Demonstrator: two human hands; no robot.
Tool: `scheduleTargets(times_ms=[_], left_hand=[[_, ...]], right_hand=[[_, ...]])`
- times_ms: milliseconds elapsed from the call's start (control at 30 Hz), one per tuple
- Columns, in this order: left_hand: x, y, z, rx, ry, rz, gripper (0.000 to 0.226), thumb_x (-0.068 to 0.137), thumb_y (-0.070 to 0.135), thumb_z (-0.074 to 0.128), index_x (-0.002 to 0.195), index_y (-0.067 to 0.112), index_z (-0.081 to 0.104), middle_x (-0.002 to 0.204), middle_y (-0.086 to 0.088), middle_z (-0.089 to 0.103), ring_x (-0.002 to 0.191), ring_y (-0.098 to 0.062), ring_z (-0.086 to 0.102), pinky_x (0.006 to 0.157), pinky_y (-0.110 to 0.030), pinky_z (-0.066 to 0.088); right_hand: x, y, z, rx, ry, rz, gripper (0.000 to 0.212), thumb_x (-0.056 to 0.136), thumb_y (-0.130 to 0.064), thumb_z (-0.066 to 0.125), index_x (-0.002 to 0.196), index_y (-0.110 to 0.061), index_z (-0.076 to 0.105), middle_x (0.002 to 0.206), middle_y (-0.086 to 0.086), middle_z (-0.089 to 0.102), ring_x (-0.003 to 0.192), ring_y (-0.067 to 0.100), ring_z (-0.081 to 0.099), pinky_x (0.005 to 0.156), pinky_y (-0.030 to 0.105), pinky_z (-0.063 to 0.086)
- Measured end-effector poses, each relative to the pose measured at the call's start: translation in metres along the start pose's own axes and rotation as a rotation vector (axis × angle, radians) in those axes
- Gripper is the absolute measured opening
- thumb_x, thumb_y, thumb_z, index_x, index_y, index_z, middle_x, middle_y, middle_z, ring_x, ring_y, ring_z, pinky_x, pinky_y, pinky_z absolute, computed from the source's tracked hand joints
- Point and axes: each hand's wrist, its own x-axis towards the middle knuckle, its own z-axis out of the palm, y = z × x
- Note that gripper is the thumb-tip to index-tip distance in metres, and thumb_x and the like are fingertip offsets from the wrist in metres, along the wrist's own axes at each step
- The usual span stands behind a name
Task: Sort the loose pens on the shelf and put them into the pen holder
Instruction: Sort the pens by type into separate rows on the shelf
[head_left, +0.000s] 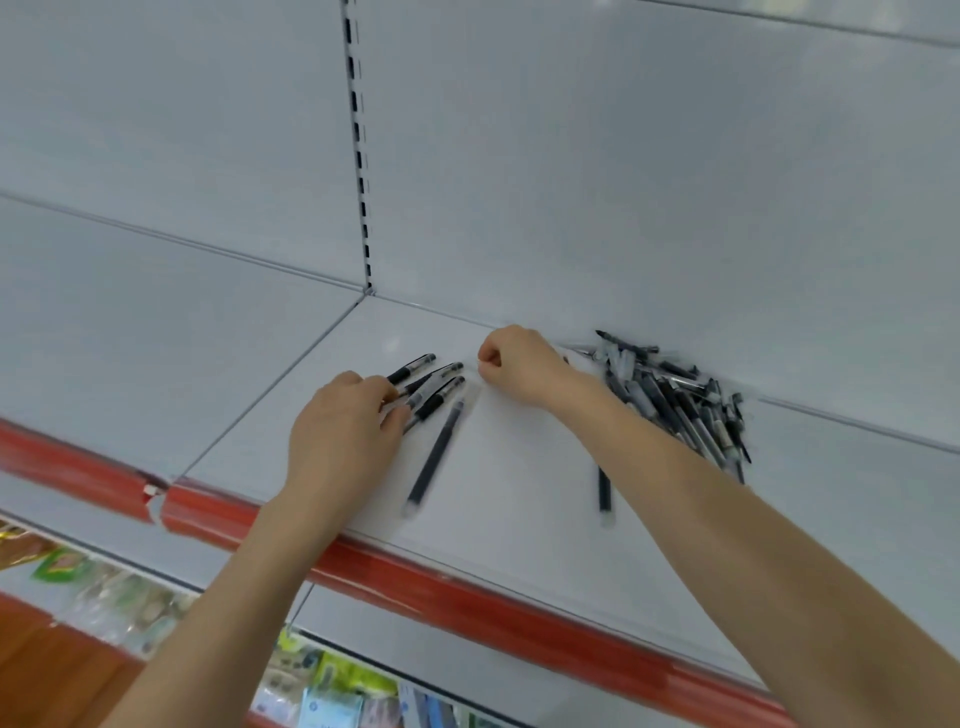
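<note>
Three black pens (434, 382) lie side by side on the white shelf (519, 467), and my left hand (343, 431) grips their near ends with fingers and thumb curled over them. Just right of them a long black pen (435, 457) lies loose and blurred. My right hand (514, 366) is a closed fist at the back of the shelf; nothing shows in it. Behind my right wrist is a heap of several black and grey pens (675, 400). One more pen (604, 493) lies alone near my right forearm. No pen holder is in view.
The shelf has a red front strip (415, 574) and a white back panel with a slotted upright (358, 156). A neighbouring shelf (104, 322) continues to the left. Packaged goods (332, 680) hang on the level below.
</note>
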Motion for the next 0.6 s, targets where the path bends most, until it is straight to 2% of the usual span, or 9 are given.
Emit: scheduleTargets(times_ms=[67, 167, 300, 333, 367, 400, 433, 467, 600], left_hand=[[0.002, 0.007, 0.002, -0.019, 0.03, 0.042, 0.023, 0.089, 0.028, 0.054, 0.099, 0.01, 0.065, 0.095, -0.01, 0.057, 0.092, -0.03, 0.054, 0.073, -0.035, 0.041], [0.004, 0.022, 0.006, -0.059, 0.071, 0.136, 0.021, 0.087, 0.023, 0.057, 0.095, 0.006, 0.067, 0.09, -0.012, 0.058, 0.088, -0.031, 0.055, 0.071, -0.036, 0.04], [0.004, 0.044, 0.013, -0.126, 0.053, 0.242, 0.017, 0.087, 0.02, 0.058, 0.093, 0.007, 0.067, 0.088, -0.01, 0.059, 0.083, -0.028, 0.056, 0.068, -0.028, 0.034], [0.003, 0.05, 0.015, -0.152, 0.039, 0.256, 0.017, 0.087, 0.021, 0.059, 0.093, 0.008, 0.067, 0.088, -0.008, 0.061, 0.081, -0.026, 0.056, 0.069, -0.027, 0.034], [0.002, 0.056, 0.017, -0.179, 0.02, 0.272, 0.016, 0.087, 0.021, 0.059, 0.092, 0.009, 0.067, 0.088, -0.006, 0.062, 0.08, -0.023, 0.056, 0.069, -0.026, 0.034], [0.001, 0.062, 0.019, -0.205, -0.007, 0.29, 0.015, 0.086, 0.022, 0.059, 0.09, 0.01, 0.067, 0.086, -0.004, 0.063, 0.08, -0.022, 0.056, 0.07, -0.026, 0.035], [0.0, 0.068, 0.023, -0.225, -0.046, 0.307, 0.015, 0.086, 0.023, 0.058, 0.088, 0.011, 0.067, 0.083, -0.002, 0.064, 0.08, -0.021, 0.057, 0.07, -0.027, 0.037], [-0.002, 0.075, 0.028, -0.237, -0.099, 0.319, 0.017, 0.087, 0.025, 0.058, 0.087, 0.011, 0.067, 0.081, 0.0, 0.064, 0.081, -0.021, 0.058, 0.07, -0.027, 0.039], [-0.016, 0.109, 0.045, -0.094, -0.334, 0.352, 0.034, 0.086, 0.044, 0.054, 0.093, 0.012, 0.063, 0.09, -0.003, 0.066, 0.088, -0.024, 0.059, 0.072, -0.031, 0.044]], right_hand=[[-0.006, 0.003, -0.002, -0.05, -0.037, 0.01, 0.03, 0.082, -0.003, 0.047, 0.055, -0.012, 0.039, 0.06, 0.009, 0.041, 0.07, 0.027, 0.04, 0.051, 0.029, 0.031], [-0.018, 0.011, -0.006, -0.095, -0.056, 0.029, 0.018, 0.079, -0.008, 0.052, 0.062, -0.01, 0.046, 0.065, 0.007, 0.049, 0.072, 0.029, 0.048, 0.058, 0.028, 0.038], [-0.045, 0.024, -0.018, -0.039, -0.042, 0.036, 0.032, 0.075, -0.009, 0.054, 0.052, -0.014, 0.033, 0.053, 0.002, 0.03, 0.053, 0.02, 0.032, 0.049, 0.028, 0.025], [-0.054, 0.029, -0.025, 0.041, -0.007, 0.05, 0.032, 0.075, -0.009, 0.055, 0.051, -0.014, 0.034, 0.053, 0.001, 0.031, 0.051, 0.018, 0.031, 0.05, 0.029, 0.025], [-0.064, 0.035, -0.033, 0.149, 0.049, 0.08, 0.024, 0.076, -0.01, 0.056, 0.055, -0.012, 0.044, 0.056, 0.001, 0.037, 0.053, 0.016, 0.035, 0.053, 0.029, 0.03], [-0.074, 0.042, -0.042, 0.259, 0.111, 0.129, 0.012, 0.079, -0.012, 0.057, 0.068, -0.01, 0.055, 0.062, -0.002, 0.045, 0.057, 0.012, 0.042, 0.058, 0.027, 0.036], [-0.084, 0.05, -0.05, 0.341, 0.182, 0.171, 0.004, 0.082, -0.015, 0.059, 0.081, -0.012, 0.057, 0.069, -0.007, 0.05, 0.063, 0.008, 0.047, 0.063, 0.022, 0.039], [-0.095, 0.058, -0.057, 0.391, 0.253, 0.204, 0.006, 0.083, -0.017, 0.059, 0.088, -0.014, 0.058, 0.073, -0.01, 0.052, 0.068, 0.006, 0.05, 0.066, 0.019, 0.04], [-0.131, 0.092, -0.066, 0.556, 0.473, 0.303, 0.005, 0.082, -0.018, 0.063, 0.085, -0.016, 0.06, 0.076, -0.006, 0.059, 0.072, 0.011, 0.056, 0.074, 0.025, 0.045]])
